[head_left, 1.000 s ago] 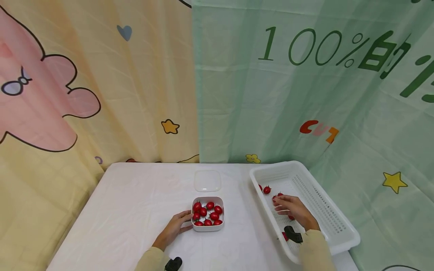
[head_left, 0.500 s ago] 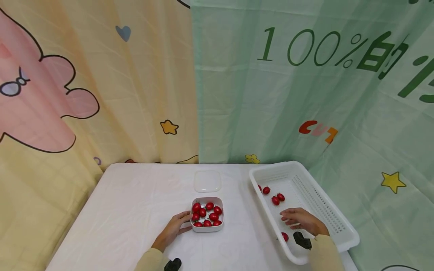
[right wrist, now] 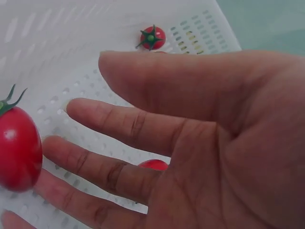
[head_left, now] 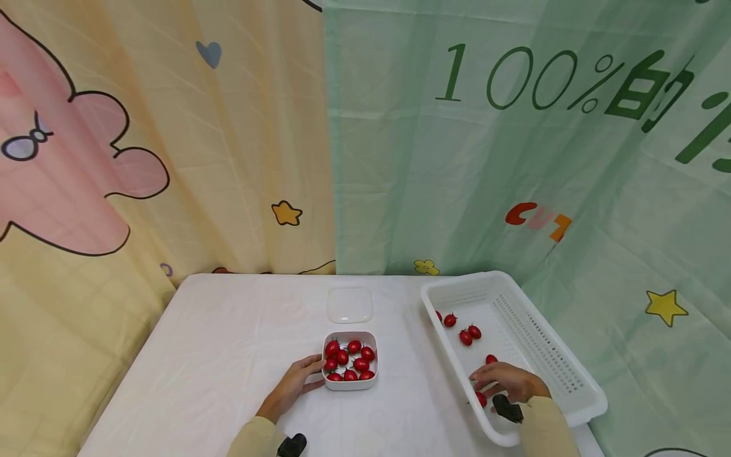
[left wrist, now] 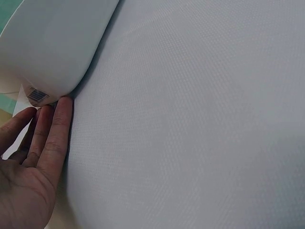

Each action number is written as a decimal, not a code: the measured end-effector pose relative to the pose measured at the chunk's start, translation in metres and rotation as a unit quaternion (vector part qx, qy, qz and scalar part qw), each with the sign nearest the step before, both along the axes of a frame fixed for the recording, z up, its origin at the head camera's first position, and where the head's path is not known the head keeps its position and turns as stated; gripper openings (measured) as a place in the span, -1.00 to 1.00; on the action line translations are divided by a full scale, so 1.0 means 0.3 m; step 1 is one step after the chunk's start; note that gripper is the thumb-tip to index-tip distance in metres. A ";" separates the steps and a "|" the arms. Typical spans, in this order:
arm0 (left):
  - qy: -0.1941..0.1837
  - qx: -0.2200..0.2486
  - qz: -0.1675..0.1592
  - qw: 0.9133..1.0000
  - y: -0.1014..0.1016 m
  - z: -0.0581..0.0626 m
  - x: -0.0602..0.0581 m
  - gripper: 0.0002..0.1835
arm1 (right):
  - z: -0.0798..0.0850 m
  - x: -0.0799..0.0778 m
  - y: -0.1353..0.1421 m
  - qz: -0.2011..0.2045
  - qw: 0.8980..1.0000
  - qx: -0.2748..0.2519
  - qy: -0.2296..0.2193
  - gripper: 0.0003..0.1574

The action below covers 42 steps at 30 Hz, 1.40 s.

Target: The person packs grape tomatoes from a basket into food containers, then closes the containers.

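So, right hand (head_left: 507, 381) is down in the white perforated basket (head_left: 528, 327), fingers spread with a wide gap to the thumb, nothing gripped. One cherry tomato (right wrist: 18, 148) sits right at its fingertips in the right wrist view, green stem up top; can't really tell if they're touching. In the head view, that one's up against the basket's left wall, and five more loose tomatoes (head_left: 466, 337) show farther up the basket, a couple of them side by side.

Left hand (head_left: 293, 384) has its fingers pretty much straight, tips against the left side of a small white box (head_left: 351, 385). Nine packed tomatoes (head_left: 361, 364) are visible inside that. There's a barcode label (left wrist: 37, 95) low on the box too. Just beyond the box, a clear lid (head_left: 349, 305) lies flat on the white tablecloth (head_left: 217, 355), and behind everything hang a yellow cartoon curtain (head_left: 245, 139) and a green curtain (head_left: 394, 158) printed with "100%".
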<state>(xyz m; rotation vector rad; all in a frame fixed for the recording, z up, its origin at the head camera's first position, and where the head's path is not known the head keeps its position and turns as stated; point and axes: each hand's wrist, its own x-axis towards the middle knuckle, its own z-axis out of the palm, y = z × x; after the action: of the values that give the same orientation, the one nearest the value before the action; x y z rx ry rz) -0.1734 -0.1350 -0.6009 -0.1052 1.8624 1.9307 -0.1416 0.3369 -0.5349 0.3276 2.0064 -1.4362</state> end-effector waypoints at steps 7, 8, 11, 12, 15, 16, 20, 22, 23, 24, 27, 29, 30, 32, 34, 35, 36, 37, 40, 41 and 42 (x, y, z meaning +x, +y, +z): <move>0.002 -0.003 0.001 1.000 0.002 0.005 0.001 -0.28 | -0.017 -0.009 -0.005 0.030 0.999 -0.033 -0.005 -0.75; 0.002 -0.004 0.001 1.000 0.002 0.006 0.003 -0.28 | -0.018 -0.011 -0.004 0.030 0.999 -0.034 -0.005 -0.75; 0.003 -0.005 -0.001 1.000 0.002 0.009 0.005 -0.28 | -0.021 -0.014 -0.005 0.026 0.999 -0.027 -0.006 -0.75; 0.004 -0.005 -0.002 1.000 0.001 0.009 0.006 -0.28 | -0.022 -0.015 -0.004 0.023 0.999 -0.024 -0.008 -0.75; 0.007 -0.003 -0.004 1.000 0.001 0.009 0.007 -0.28 | -0.023 -0.018 -0.005 0.024 0.999 -0.018 -0.013 -0.75; 0.008 -0.003 -0.004 1.000 0.001 0.009 0.007 -0.28 | -0.023 -0.018 -0.004 0.026 0.999 -0.017 -0.014 -0.75; 0.004 -0.007 -0.003 1.000 0.001 0.009 0.008 -0.28 | -0.021 -0.022 0.004 0.053 0.998 -0.017 -0.021 -0.72; 0.002 -0.009 -0.001 1.000 0.002 0.009 0.007 -0.29 | -0.019 -0.022 0.011 0.063 0.998 -0.019 -0.025 -0.72; 0.001 -0.009 0.000 1.000 0.003 0.010 0.006 -0.29 | -0.019 -0.022 0.014 0.067 0.997 -0.022 -0.027 -0.72; 0.001 -0.010 -0.001 1.000 0.003 0.010 0.006 -0.29 | -0.018 -0.022 0.017 0.069 0.997 -0.026 -0.029 -0.73; 0.002 -0.011 0.001 1.000 0.004 0.012 0.004 -0.30 | -0.013 -0.024 0.025 0.086 0.995 -0.039 -0.041 -0.75; 0.002 -0.013 0.002 1.000 0.004 0.012 0.004 -0.30 | -0.010 -0.026 0.029 0.102 0.992 -0.052 -0.049 -0.76; 0.002 -0.014 0.002 1.000 0.004 0.013 0.004 -0.29 | -0.009 -0.027 0.031 0.112 0.991 -0.058 -0.052 -0.75; 0.003 -0.014 0.003 1.000 0.004 0.013 0.004 -0.29 | -0.006 -0.026 0.032 0.129 0.987 -0.074 -0.053 -0.75; 0.002 -0.011 0.002 1.000 0.004 0.013 0.005 -0.28 | -0.006 -0.026 0.035 0.141 0.985 -0.090 -0.048 -0.75; 0.002 -0.010 0.002 1.000 0.003 0.013 0.006 -0.28 | -0.006 -0.025 0.036 0.145 0.984 -0.096 -0.045 -0.76; 0.002 -0.009 0.001 1.000 0.003 0.014 0.006 -0.28 | -0.006 -0.025 0.036 0.150 0.982 -0.102 -0.042 -0.76; 0.003 -0.009 -0.001 1.000 0.003 0.014 0.007 -0.27 | -0.007 -0.024 0.037 0.153 0.981 -0.108 -0.040 -0.76; 0.004 -0.008 -0.004 1.000 0.002 0.016 0.008 -0.28 | -0.008 -0.023 0.038 0.157 0.979 -0.120 -0.038 -0.75; 0.004 -0.009 -0.004 1.000 0.002 0.017 0.009 -0.28 | -0.008 -0.022 0.037 0.156 0.980 -0.121 -0.037 -0.74; 0.004 -0.009 -0.004 1.000 0.002 0.017 0.009 -0.28 | -0.008 -0.023 0.035 0.153 0.980 -0.119 -0.036 -0.73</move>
<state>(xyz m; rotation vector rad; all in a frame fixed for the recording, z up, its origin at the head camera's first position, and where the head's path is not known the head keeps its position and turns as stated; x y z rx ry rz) -0.1707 -0.1344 -0.5958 -0.0957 1.8821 1.9112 -0.1484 0.3475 -0.5374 -0.0327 1.7157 -1.4243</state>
